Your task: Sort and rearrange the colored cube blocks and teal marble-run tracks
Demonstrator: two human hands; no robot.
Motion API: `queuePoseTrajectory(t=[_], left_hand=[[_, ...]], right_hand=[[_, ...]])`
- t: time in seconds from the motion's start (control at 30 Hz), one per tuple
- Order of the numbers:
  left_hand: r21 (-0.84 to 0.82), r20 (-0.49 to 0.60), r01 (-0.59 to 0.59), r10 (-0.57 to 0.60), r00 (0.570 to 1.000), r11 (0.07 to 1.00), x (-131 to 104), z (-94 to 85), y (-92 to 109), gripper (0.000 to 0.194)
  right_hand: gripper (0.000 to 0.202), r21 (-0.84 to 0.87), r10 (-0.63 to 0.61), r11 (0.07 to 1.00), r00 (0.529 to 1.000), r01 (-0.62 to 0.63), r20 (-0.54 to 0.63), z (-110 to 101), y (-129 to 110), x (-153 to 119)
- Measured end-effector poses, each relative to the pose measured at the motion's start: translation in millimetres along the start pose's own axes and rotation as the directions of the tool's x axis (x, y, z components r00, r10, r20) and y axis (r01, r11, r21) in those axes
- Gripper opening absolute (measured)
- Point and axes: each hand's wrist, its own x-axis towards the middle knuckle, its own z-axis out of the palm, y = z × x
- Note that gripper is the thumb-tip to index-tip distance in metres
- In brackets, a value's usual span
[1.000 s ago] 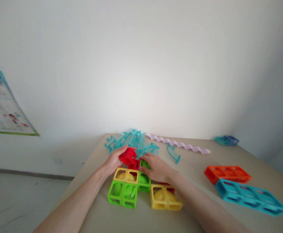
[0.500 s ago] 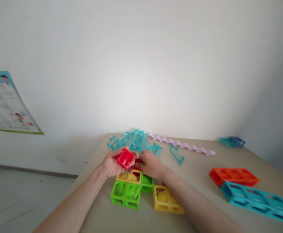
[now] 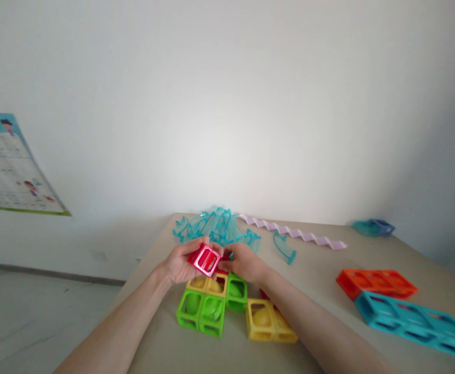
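Note:
My left hand (image 3: pixel 177 264) is closed around a red cube block (image 3: pixel 206 259) with open window-like sides, held tilted above the table. Close beside it, my right hand (image 3: pixel 248 264) pinches a second red block (image 3: pixel 224 267), mostly hidden by the fingers. Whether the two red blocks touch, I cannot tell. Just below the hands are a double green block (image 3: pixel 201 311), a yellow block (image 3: pixel 212 285) and another green block (image 3: pixel 236 293), side by side. A double yellow block (image 3: pixel 270 320) lies by my right forearm, with a bit of red behind it.
Clear teal curved track pieces (image 3: pixel 217 226) lie heaped at the table's back, with one curved piece (image 3: pixel 284 247) apart. A purple-white zigzag strip (image 3: pixel 293 231) runs along the wall. Rightward are an orange block row (image 3: pixel 377 283), a teal block row (image 3: pixel 414 322) and a blue piece (image 3: pixel 383 227).
The red block in my left hand has turned, so an open window side now faces me. My right hand has shifted only slightly.

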Motion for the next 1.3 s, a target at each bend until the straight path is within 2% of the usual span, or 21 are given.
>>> queuePoseTrajectory(t=[0.23, 0.33, 0.4, 0.47, 0.57, 0.6, 0.67, 0.73, 0.8, 0.9, 1.1, 1.3], left_hand=[[-0.018, -0.027, -0.029, 0.029, 0.999, 0.999, -1.0, -1.4, -0.1, 0.018], [-0.045, -0.097, -0.085, 0.081, 0.992, 0.995, -0.6, 0.6, 2.1, 0.017], [-0.019, -0.178, -0.134, 0.128, 0.976, 0.991, 2.2, 0.8, 3.5, 0.023], [0.058, -0.291, -0.202, 0.21, 0.933, 0.978, 7.2, -0.5, 3.7, 0.03], [0.243, -0.422, -0.291, 0.371, 0.827, 0.925, 15.6, -4.9, 0.4, 0.028], [0.314, -0.429, -0.301, 0.418, 0.801, 0.9, 17.6, -6.5, -1.6, 0.026], [0.459, -0.403, -0.289, 0.487, 0.775, 0.84, 19.7, -9.1, -5.8, 0.025], [0.572, -0.359, -0.261, 0.524, 0.772, 0.777, 19.3, -10.4, -8.9, 0.027], [0.632, -0.336, -0.242, 0.542, 0.771, 0.736, 17.7, -10.4, -9.6, 0.036], [0.678, -0.335, -0.224, 0.566, 0.753, 0.7, 15.7, -10.1, -7.0, 0.051], [0.706, -0.35, -0.2, 0.58, 0.735, 0.68, 16.3, -14.1, -4.7, 0.06], [0.719, -0.345, -0.202, 0.593, 0.727, 0.665, 15.8, -15.5, -8.5, 0.042]], right_hand=[[0.018, 0.145, -0.034, 0.988, 0.99, 0.053, -0.134, 4.4, 2.1, -2.0], [0.012, 0.238, 0.01, 0.97, 0.966, 0.054, -0.258, 1.0, 5.3, 0.5], [0.007, 0.301, 0.051, 0.951, 0.933, 0.063, -0.356, -4.3, 7.8, 3.3], [0.007, 0.358, 0.083, 0.929, 0.893, 0.091, -0.442, -10.7, 9.3, 5.5], [0.013, 0.425, 0.104, 0.894, 0.854, 0.145, -0.509, -17.1, 7.4, 5.5], [0.014, 0.447, 0.1, 0.879, 0.852, 0.166, -0.514, -17.8, 5.8, 4.7], [0.016, 0.481, 0.072, 0.852, 0.862, 0.209, -0.502, -17.2, 2.1, 2.2], [0.015, 0.487, 0.022, 0.837, 0.874, 0.249, -0.485, -15.5, -1.0, -0.3], [0.015, 0.461, -0.026, 0.843, 0.879, 0.275, -0.476, -13.8, -2.5, -1.9], [0.016, 0.417, -0.067, 0.862, 0.878, 0.29, -0.474, -12.8, -2.3, -2.4], [0.015, 0.358, -0.131, 0.868, 0.856, 0.343, -0.501, -13.2, -1.1, -2.4], [0.016, 0.333, -0.17, 0.858, 0.827, 0.392, -0.536, -14.9, -5.7, -7.0]])
